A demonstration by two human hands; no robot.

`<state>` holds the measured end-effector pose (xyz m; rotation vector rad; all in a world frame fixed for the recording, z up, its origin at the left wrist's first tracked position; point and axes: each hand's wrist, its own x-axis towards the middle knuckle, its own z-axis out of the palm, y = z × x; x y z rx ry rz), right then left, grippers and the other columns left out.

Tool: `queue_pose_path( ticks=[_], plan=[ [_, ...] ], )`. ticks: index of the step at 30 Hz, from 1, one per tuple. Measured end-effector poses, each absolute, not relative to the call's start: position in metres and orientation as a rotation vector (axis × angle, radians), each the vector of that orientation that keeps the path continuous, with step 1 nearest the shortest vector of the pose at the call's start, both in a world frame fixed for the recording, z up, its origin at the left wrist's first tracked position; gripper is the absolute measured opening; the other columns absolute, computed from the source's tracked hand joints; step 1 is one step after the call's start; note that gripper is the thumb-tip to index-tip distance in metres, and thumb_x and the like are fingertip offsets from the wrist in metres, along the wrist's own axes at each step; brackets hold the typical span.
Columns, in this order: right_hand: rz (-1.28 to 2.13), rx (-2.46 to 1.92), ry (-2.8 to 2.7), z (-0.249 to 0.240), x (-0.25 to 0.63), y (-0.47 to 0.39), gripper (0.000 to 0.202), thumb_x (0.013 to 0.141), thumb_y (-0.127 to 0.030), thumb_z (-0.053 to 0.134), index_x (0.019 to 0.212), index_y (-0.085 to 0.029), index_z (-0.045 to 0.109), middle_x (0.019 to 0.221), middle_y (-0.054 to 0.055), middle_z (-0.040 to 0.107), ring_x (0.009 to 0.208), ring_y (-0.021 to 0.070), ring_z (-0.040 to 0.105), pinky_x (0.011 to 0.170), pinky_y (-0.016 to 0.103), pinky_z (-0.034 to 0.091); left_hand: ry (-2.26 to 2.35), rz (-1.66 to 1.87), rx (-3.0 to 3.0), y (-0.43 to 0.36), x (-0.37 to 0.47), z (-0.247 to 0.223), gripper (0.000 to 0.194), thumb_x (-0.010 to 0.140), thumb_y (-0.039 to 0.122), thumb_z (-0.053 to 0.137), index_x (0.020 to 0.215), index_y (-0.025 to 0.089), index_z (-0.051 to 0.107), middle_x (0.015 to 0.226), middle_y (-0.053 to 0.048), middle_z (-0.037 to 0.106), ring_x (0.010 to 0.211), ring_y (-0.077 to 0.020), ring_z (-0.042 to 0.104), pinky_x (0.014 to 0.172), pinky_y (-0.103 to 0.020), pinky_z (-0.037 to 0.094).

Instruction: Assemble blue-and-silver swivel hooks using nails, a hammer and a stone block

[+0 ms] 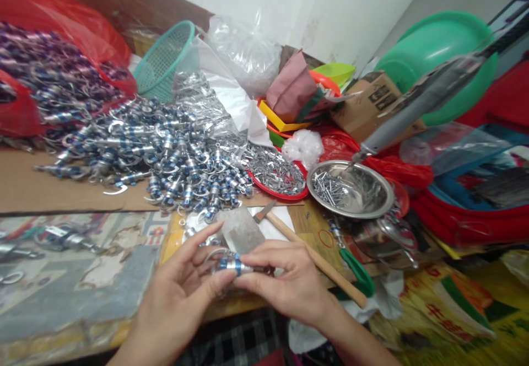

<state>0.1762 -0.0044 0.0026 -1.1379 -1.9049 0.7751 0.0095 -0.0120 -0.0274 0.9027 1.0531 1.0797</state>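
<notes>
Between my two hands, just above the table's front edge, is a small blue-and-silver metal hook fitting (230, 264) with a thin curved arm. The thumb and fingers of my right hand (285, 278) pinch its right end. My left hand (185, 283) supports the other end between thumb and fingers, its index finger raised. Just behind the fitting lies a grey metal block (242, 231). A hammer (318, 261) with a wooden handle rests to the right, its head near the block. Beyond them spreads a large heap of similar fittings (177, 159).
A red plate (285, 196) of small metal pieces stands beside a steel bowl (372, 211) holding pins. A grey tool (388, 126) slants over the bowl. More fittings (61, 239) lie at left. A green-handled tool (359, 275) is right of the hammer.
</notes>
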Motion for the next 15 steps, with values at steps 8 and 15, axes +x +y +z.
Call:
queue_pose_path(
  ticks=[8, 15],
  plan=[
    [-0.001, -2.153, -2.028, -0.004, 0.237, 0.137, 0.021, 0.086, -0.013, 0.05, 0.097, -0.016, 0.067, 0.101, 0.012, 0.068, 0.103, 0.0218, 0.059, 0.088, 0.033, 0.044, 0.911, 0.861, 0.885, 0.009, 0.0, -0.026, 0.075, 0.068, 0.029, 0.072, 0.132, 0.026, 0.033, 0.073, 0.002, 0.063, 0.066, -0.0166, 0.063, 0.057, -0.026, 0.054],
    [0.03, -2.209, -2.121, -0.023, 0.234, 0.166, 0.015, 0.08, -0.018, 0.061, 0.093, -0.014, 0.065, 0.106, 0.011, 0.063, 0.104, 0.0236, 0.057, 0.09, 0.038, 0.042, 0.835, 0.681, 0.876, 0.024, -0.004, -0.018, 0.08, 0.066, 0.022, 0.072, 0.132, 0.023, 0.027, 0.07, 0.003, 0.059, 0.061, -0.0137, 0.058, 0.054, -0.025, 0.048]
  ],
)
